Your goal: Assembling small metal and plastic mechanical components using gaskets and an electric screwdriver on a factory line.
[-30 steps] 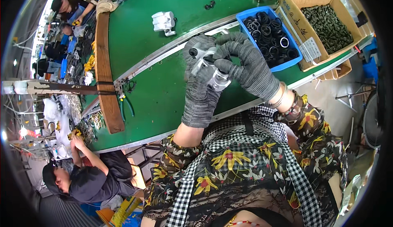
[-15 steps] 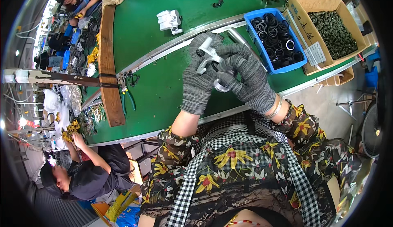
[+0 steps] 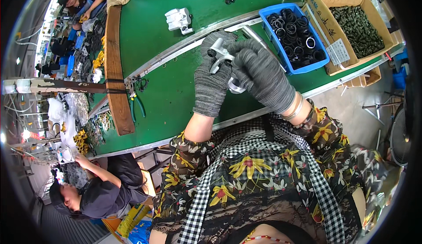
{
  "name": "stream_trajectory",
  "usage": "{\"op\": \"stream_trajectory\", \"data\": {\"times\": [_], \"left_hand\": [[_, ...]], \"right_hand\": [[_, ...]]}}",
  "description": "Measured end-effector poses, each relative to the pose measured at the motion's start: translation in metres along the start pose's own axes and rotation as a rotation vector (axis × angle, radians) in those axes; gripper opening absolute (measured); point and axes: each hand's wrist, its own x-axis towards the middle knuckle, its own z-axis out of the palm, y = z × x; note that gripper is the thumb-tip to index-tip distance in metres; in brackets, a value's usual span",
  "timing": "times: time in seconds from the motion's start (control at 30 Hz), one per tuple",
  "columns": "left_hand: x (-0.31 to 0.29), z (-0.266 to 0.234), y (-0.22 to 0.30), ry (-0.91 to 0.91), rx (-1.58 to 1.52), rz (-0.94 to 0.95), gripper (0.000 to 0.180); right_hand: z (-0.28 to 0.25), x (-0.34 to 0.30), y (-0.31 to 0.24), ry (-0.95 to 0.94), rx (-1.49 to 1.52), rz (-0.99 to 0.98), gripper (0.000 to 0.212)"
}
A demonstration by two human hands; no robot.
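Both my hands wear grey knitted gloves and meet over the green bench. My left hand [image 3: 212,79] is closed round a silver-white cast metal part [image 3: 216,51] with a short tube and a ring-shaped lower end. Over the same part, my right hand [image 3: 262,73] has its fingers curled and pressed together; whatever its fingertips grip is hidden. Just beyond the hands lies a metal tube [image 3: 255,36] beside the blue bin. Farther off, a similar white cast part [image 3: 178,20] rests on the bench.
A blue bin [image 3: 325,62] of black rubber rings stands at the right, beside a cardboard box [image 3: 317,10] of small dark metal pieces. Green-handled pliers [image 3: 138,106] hang by a wooden beam [image 3: 118,68] on the left. A metal rail [image 3: 184,46] crosses the bench. Two co-workers sit leftward.
My right hand has shifted slightly and turned over the cast part, covering more of its middle. The part is tilted a little differently in my left hand. At lower left, a co-worker's arm has moved.
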Motion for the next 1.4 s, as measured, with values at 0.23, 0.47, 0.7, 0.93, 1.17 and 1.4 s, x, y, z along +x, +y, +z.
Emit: {"op": "stream_trajectory", "data": {"times": [0.23,0.47,0.7,0.93,1.17,1.4], "left_hand": [[0.004,0.014,-0.019,0.189,-0.114,0.428,0.033],[-0.011,0.011,-0.008,0.141,0.103,0.344,0.032],[-0.017,0.014,-0.011,0.153,0.135,0.333,0.035],[-0.043,0.040,0.016,0.212,0.355,0.715,0.061],[-0.043,0.033,0.008,0.100,0.171,0.572,0.070],[-0.035,0.026,0.015,0.037,-0.134,0.385,0.082]], "right_hand": [[0.000,0.003,0.004,0.026,0.359,0.272,0.026],[-0.007,-0.002,0.004,0.090,0.088,0.078,0.026],[-0.021,-0.009,0.011,-0.027,0.081,0.109,0.029],[0.016,-0.025,0.035,0.220,0.815,0.413,0.011],[0.032,-0.028,0.043,0.074,1.470,0.818,0.010],[0.005,-0.011,0.036,-0.045,1.343,0.899,0.026]]}}
